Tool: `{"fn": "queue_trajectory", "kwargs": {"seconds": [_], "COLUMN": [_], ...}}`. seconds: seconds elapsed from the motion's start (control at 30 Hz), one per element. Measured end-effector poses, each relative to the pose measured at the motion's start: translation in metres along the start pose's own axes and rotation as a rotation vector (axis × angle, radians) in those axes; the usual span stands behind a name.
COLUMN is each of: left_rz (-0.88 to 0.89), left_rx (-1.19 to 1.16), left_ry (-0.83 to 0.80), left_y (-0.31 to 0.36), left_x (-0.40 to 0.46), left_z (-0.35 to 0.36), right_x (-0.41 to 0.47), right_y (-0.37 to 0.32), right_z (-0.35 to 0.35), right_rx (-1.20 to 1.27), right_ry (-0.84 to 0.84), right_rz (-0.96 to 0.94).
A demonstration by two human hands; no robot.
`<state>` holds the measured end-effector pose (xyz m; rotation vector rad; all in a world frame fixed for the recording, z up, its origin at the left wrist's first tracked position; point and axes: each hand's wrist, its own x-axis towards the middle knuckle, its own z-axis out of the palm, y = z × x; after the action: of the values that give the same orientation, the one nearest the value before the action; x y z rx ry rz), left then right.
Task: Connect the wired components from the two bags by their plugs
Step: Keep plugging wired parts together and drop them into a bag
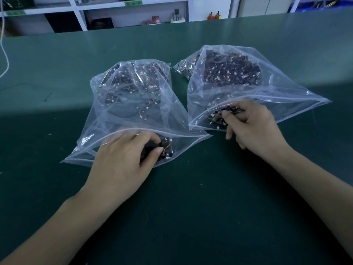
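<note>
Bags of small dark wired components lie side by side on the green table point(191, 197), mouths toward the near edge. At the far left a white cord point(5, 60) hangs down onto the table. The left bag point(122, 111) is clear plastic; the left hand point(124, 159) reaches into its mouth, thumb and fingers pinching a dark component with orange wires point(166, 149). Just to the right, the right bag point(238, 87) holds a denser heap of parts with white plugs toward its far end. The right hand point(254, 129) sits at this bag's mouth, fingers curled around a dark wired piece point(219, 116) inside. Beyond the table's far edge stand white shelves point(95, 8).
</note>
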<state>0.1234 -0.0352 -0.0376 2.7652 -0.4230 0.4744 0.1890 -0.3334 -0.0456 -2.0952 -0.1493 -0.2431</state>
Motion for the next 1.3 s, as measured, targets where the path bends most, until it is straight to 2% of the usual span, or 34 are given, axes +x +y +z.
{"fn": "queue_trajectory", "kwargs": {"seconds": [0.3,0.57,0.97,1.3], "left_rz": [0.021,0.081,0.149,0.17], "left_rx": [-0.035,-0.086,-0.096,-0.273], "left_ry": [0.049,0.044,-0.018,0.221], "left_y": [-0.001,0.0,-0.002,0.008], "left_x": [0.0,0.0,0.003,-0.002], "left_z": [-0.004,-0.001,0.001,0.001], "right_x": [-0.011,-0.016,-0.026,-0.028], "right_y": [-0.007,-0.013,-0.019,-0.021], "right_z": [0.008,0.012,0.021,0.021], "right_rx": [-0.117,-0.096,-0.077,-0.13], "right_ry": [0.088,0.116,-0.071,-0.189], "right_rz": [-0.192,-0.299,-0.482,-0.569]}}
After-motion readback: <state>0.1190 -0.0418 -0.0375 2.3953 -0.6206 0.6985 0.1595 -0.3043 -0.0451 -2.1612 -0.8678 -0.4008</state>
